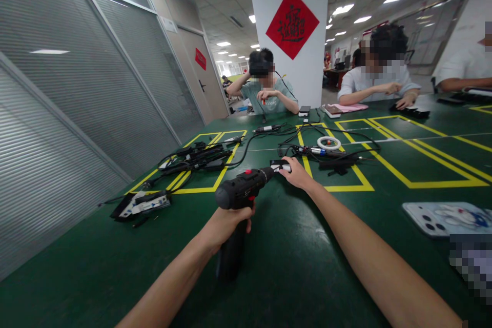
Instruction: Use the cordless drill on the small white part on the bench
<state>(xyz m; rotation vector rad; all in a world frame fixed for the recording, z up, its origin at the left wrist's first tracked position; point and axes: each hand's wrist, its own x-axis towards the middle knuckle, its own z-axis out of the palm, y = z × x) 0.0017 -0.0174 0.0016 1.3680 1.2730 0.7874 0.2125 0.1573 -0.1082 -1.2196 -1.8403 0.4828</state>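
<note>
My left hand (226,223) is wrapped round the grip of a black cordless screwdriver (240,192) with a red button on top. Its nose points right, toward a small black and white part (280,165) lying on the green table (292,261). My right hand (295,172) reaches forward, its fingers pinching that part at the tool's tip. A second black and white part (140,204) with a cable lies to the left.
A tangle of black tools and cables (196,158) fills a yellow-taped box at the left. A roll of white tape (329,142) and more cables lie ahead. A phone (446,217) sits at the right. Three people sit across the table.
</note>
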